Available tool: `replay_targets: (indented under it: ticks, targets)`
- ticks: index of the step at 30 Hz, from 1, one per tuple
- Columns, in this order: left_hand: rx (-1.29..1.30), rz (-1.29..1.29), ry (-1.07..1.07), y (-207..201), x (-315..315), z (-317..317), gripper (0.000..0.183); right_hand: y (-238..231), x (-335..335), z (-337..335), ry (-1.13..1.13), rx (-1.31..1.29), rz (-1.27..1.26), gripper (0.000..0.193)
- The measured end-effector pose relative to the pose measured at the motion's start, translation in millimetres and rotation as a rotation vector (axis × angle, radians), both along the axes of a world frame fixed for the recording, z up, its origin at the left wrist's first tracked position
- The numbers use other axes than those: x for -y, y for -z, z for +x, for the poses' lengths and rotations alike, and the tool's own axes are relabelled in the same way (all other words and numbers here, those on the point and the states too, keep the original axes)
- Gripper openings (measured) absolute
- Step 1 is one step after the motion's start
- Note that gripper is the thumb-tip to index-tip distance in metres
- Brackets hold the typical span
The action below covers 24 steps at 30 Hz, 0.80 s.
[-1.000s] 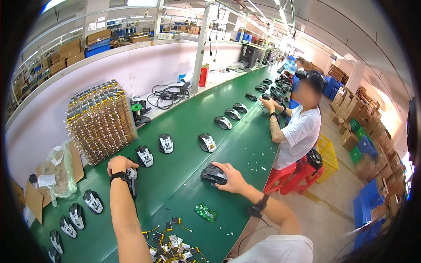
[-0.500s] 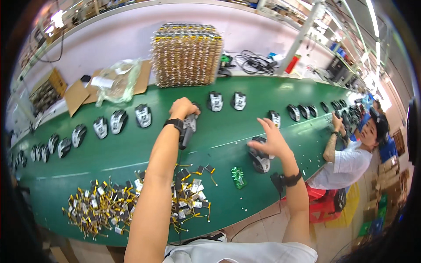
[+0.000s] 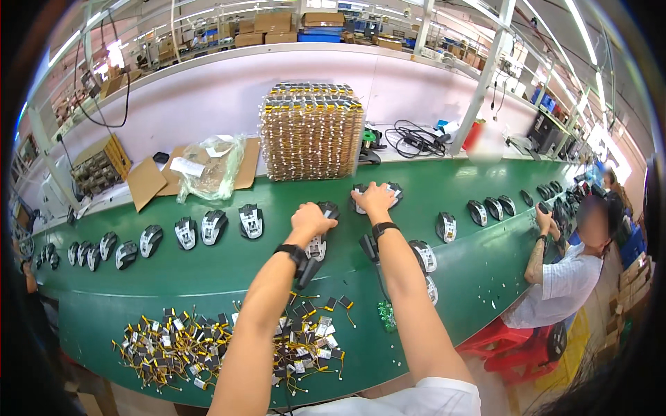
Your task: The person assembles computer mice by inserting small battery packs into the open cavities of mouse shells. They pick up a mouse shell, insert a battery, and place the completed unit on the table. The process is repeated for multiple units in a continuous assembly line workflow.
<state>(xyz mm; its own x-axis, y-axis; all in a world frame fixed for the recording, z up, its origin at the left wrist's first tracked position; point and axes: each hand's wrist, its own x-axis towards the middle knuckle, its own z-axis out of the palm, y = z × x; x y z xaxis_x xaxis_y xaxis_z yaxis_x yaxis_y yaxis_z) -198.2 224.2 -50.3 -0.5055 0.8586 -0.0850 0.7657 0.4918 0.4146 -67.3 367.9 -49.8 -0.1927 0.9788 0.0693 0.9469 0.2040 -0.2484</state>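
Note:
A grey-and-black computer mouse shell (image 3: 316,247) lies under my left hand (image 3: 313,222), whose fingers are closed round its far end. Further right and a little farther away, my right hand (image 3: 375,199) reaches over two more mouse shells, with its fingers apart; the left shell (image 3: 359,199) and the right shell (image 3: 396,193) show on either side of it. A dark wristband (image 3: 295,256) is on my left arm and another (image 3: 383,229) on my right. Beside my right forearm sit mouse shells (image 3: 424,256), partly hidden, and a green bubble-wrapped piece (image 3: 386,316).
A heap of small wired battery packs (image 3: 187,347) covers the near left of the green bench (image 3: 159,277). Mouse shells (image 3: 151,240) line up left and right. A tall stack of wired packs (image 3: 312,132) stands behind. A co-worker (image 3: 565,270) sits at the right.
My right hand has moved left and away from me, onto the two far mouse shells. My left hand stays on its shell. The view has tilted up.

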Motion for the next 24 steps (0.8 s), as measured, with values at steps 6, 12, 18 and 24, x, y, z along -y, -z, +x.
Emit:
replay_targets:
  ticks: [6,12,18,24]
  targets:
    - [0.292,0.087,0.314,-29.0,53.4,50.8,0.095,-8.3,-24.1,5.3,0.113,-0.030,0.115,0.097]
    - [0.285,-0.138,0.321,-18.0,69.0,135.9,0.099,10.9,-93.1,26.7,0.140,0.020,-0.449,0.104]
    - [0.228,-0.156,0.325,-11.5,92.3,155.6,0.089,7.9,-46.1,49.8,-0.506,0.275,-0.331,0.087]
    - [0.165,0.071,0.215,12.5,114.1,167.2,0.068,30.5,33.1,85.7,-0.662,0.177,0.047,0.093]
